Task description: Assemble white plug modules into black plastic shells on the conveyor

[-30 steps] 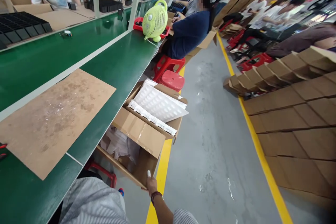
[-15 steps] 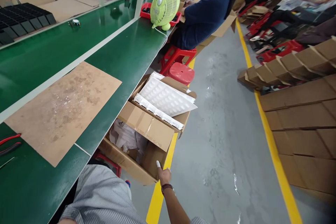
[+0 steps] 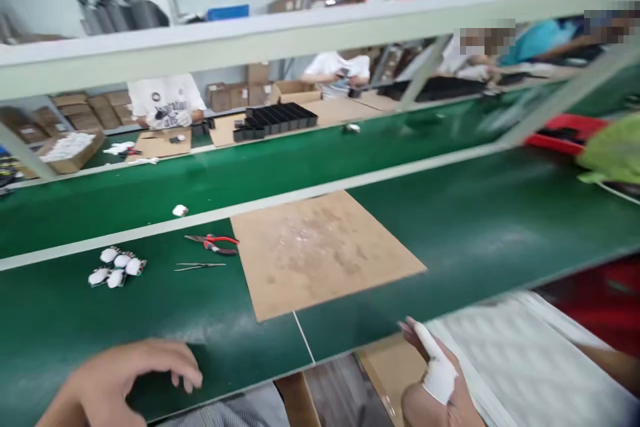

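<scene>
My left hand point(image 3: 130, 380) hovers above the green workbench point(image 3: 225, 320) near its front edge, fingers loosely bent and apart, holding nothing. My right hand point(image 3: 440, 380) is at the bench edge, over a cardboard box point(image 3: 385, 367). White covering wraps its thumb; the fingers look stretched out, partly hidden and blurred, with no held thing visible. Close to its right lie white dimpled trays point(image 3: 535, 360). Ahead on the bench lies a stained cardboard sheet point(image 3: 330, 260). To its left are red-handled pliers point(image 3: 215, 243), tweezers point(image 3: 200, 267) and several small white parts point(image 3: 117, 267).
A pale rail point(image 3: 300, 33) spans overhead. One white part point(image 3: 180, 211) lies on the green strip beyond the divider. Black trays point(image 3: 280, 120) stand across, where people point(image 3: 165, 103) sit working. A red bin point(image 3: 570, 130) and green fan point(image 3: 615, 150) are at right.
My view has swung left, from the boxes and aisle to the bench. My right hand has left the open box's corner and is now by the bench edge. My left hand has come into view.
</scene>
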`<act>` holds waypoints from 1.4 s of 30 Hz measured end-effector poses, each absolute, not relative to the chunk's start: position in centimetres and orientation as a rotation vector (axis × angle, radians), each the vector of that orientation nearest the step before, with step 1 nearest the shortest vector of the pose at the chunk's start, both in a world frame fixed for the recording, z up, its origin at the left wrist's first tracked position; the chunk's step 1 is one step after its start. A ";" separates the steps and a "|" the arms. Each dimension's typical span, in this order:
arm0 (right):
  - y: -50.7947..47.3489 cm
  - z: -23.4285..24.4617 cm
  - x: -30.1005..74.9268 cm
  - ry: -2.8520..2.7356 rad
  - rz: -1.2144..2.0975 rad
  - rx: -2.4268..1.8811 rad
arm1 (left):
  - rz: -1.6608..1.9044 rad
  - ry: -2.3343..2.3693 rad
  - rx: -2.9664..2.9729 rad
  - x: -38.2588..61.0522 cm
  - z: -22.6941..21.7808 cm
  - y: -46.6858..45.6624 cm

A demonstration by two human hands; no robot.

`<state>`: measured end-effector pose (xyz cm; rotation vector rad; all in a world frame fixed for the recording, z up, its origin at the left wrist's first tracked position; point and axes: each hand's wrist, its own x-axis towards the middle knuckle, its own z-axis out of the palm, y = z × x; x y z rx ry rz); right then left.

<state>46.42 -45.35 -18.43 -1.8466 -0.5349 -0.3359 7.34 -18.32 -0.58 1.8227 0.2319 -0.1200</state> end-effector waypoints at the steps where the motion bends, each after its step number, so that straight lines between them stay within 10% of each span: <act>1: -42.9 -16.3 46.6 -0.715 -0.304 -1.773 | -0.079 0.248 1.871 6.8 0.5 -16.7; 8: -28.7 -6.9 38.0 -1.737 -0.055 -1.216 | 0.298 0.737 2.386 10.5 -0.9 -3.4; 20: -29.0 -6.4 32.9 -2.167 0.352 -1.383 | 0.549 0.815 2.650 22.2 -5.8 7.4; 29: -29.0 -8.1 34.5 -2.078 0.050 -1.426 | 0.608 1.147 2.560 5.7 0.9 1.0; 42: -15.3 -12.7 31.3 -2.396 -0.556 -1.310 | 0.639 1.345 2.634 -2.4 -5.2 -5.9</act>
